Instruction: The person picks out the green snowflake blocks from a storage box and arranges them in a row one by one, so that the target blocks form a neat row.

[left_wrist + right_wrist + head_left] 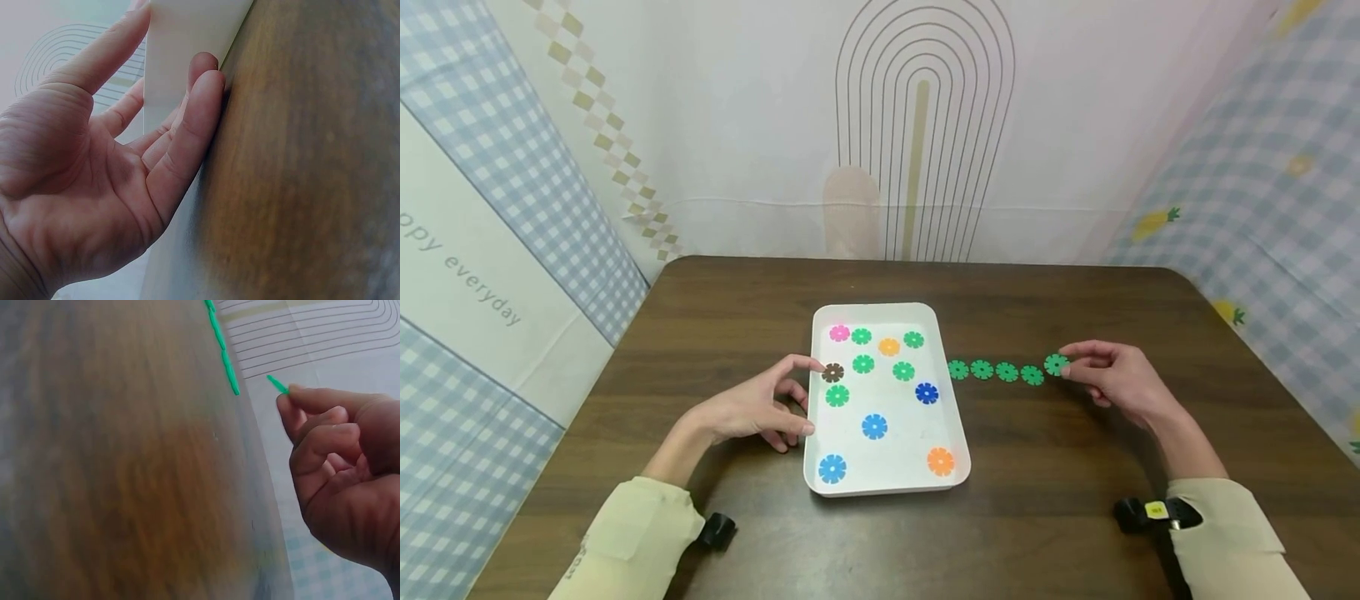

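While your relaxed left hand (748,406) touches the white tray (891,467), your right hand (1116,379) pinches a green disc (1055,365), apparently raised, beside the green row (1007,372), whose extension seems in hand, calling for aligned lowering.

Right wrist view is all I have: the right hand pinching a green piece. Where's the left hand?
Observer: The left hand touches the left side of the white tray.
Operator: I can't see where the green row ends. How many pieces lie in it?
Observer: Four, between the tray and the held green piece.
Operator: Any green inside the tray?
Observer: Yes, five green pieces, scattered among other colours.
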Available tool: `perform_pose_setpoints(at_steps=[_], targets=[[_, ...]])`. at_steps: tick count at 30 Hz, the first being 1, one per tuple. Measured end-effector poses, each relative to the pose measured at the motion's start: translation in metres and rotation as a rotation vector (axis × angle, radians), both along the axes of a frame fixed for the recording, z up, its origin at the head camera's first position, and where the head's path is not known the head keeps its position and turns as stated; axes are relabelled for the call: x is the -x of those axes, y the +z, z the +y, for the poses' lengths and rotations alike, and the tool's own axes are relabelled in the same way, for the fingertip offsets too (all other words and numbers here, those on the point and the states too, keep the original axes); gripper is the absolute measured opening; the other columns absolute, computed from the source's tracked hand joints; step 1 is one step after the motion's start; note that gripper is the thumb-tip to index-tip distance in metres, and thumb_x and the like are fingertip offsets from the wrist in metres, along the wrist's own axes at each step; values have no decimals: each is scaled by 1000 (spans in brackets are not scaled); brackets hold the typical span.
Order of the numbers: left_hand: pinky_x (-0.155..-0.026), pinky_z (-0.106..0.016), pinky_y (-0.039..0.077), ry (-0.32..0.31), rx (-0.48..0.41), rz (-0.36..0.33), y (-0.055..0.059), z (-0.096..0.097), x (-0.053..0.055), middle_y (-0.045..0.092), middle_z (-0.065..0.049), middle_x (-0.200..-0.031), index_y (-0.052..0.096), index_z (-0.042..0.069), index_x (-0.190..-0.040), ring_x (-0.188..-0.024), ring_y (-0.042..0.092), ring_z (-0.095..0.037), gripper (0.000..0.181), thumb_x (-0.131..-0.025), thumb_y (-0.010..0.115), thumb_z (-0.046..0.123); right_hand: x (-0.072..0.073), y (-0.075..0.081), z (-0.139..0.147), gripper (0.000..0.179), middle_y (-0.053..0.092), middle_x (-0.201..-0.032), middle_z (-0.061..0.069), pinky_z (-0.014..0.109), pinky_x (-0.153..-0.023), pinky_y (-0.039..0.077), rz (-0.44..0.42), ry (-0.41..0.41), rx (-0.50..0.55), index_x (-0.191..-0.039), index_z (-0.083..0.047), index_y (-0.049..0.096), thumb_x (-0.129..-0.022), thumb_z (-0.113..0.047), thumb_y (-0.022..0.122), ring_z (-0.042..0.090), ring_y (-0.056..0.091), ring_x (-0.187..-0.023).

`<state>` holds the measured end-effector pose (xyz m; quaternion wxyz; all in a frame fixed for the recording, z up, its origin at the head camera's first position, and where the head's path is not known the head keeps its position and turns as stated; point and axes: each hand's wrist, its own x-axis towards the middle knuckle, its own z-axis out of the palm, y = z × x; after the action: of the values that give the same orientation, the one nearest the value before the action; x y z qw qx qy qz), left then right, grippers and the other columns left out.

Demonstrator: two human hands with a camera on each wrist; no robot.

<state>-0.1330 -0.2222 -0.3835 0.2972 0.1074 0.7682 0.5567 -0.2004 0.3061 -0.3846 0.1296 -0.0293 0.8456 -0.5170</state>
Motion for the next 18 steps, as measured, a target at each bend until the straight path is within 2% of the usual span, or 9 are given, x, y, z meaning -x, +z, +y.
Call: perform_pose_setpoints(at_steps=[6, 18], targets=[[-70, -44, 64, 0, -6, -5, 0, 1, 0, 55, -20, -117, 28, 17, -157, -81, 71, -29, 87, -91, 85, 16, 5, -5, 3, 48, 68, -81, -8, 29, -53, 44, -22, 16, -53, -140, 5, 56, -101, -17, 73, 11, 50, -61], [-70, -44, 64, -3, -9, -4, -1, 0, 0, 55, -20, -117, 28, 17, -157, -81, 71, -28, 87, -92, 85, 17, 5, -8, 1, 42, 71, -88, 2, 31, -54, 51, -21, 23, -154, -138, 6, 58, -102, -12, 69, 13, 54, -61]])
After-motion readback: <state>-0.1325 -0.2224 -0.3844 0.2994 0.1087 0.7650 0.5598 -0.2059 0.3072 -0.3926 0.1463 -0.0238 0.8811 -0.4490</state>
